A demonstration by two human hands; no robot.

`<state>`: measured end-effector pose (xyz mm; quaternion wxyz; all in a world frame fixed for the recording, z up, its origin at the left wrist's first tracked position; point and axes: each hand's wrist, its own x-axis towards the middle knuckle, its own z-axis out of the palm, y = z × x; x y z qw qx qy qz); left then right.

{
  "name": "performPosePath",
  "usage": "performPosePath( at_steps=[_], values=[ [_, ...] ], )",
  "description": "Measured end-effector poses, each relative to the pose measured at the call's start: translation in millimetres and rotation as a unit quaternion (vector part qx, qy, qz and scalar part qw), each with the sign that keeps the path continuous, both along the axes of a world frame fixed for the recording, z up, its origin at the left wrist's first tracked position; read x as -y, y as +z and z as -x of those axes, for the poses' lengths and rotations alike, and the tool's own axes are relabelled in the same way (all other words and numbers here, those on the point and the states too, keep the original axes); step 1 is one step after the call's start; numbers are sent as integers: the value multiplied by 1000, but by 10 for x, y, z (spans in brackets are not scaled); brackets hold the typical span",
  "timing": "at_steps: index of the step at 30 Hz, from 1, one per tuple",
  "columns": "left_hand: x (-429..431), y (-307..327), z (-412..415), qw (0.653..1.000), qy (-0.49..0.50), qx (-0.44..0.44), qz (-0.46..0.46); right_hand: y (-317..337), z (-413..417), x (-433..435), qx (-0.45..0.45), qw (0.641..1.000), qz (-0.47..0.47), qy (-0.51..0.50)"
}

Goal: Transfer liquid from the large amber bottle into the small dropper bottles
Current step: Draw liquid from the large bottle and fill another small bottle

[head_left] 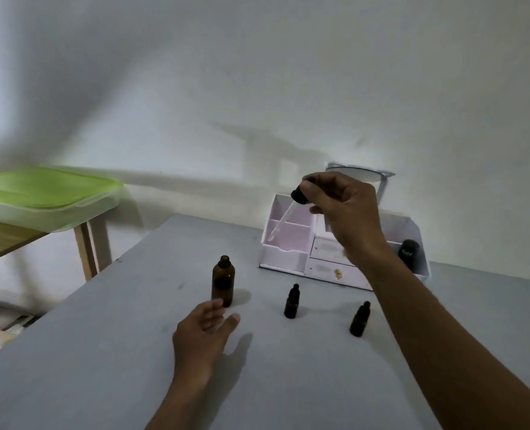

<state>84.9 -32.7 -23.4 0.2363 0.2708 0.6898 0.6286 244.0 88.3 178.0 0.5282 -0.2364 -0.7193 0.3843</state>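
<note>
the dropper, judged light and fragile, is pinched at its black cap by the right hand, glass slanted below the grip; the left hand is spread.

Home room: vanity organiser, mirror

Only lettering in view: short white mark on dark jar at right end of white organizer. Too blurred to read, perhaps 3 or 4 characters. 2 drawer fronts of organizer carry faint oval emblems, illegible. No brand, number or sign legible anywhere in the head view.
</note>
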Motion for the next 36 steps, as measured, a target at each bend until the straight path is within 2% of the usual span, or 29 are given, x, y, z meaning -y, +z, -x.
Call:
performPosePath(
  at_steps=[9, 14, 22, 36],
  values=[
    [-238, -16, -1322, 982, -188, 25, 16, -235, -1428, -125, 21, 995, 14, -96],
    [-572, 16, -2037, 967, -252, 30, 9, -417, -2099, -293, 10, 987, 40, -156],
    [-1205, 14, -2547, 955, -296, -18, 2, -768, -2607, -554, 9, 975, 48, -216],
    [-1691, -87, -2749, 945, -307, -112, -7, -1053, -2758, -795, 17, 972, 62, -224]
  ],
)
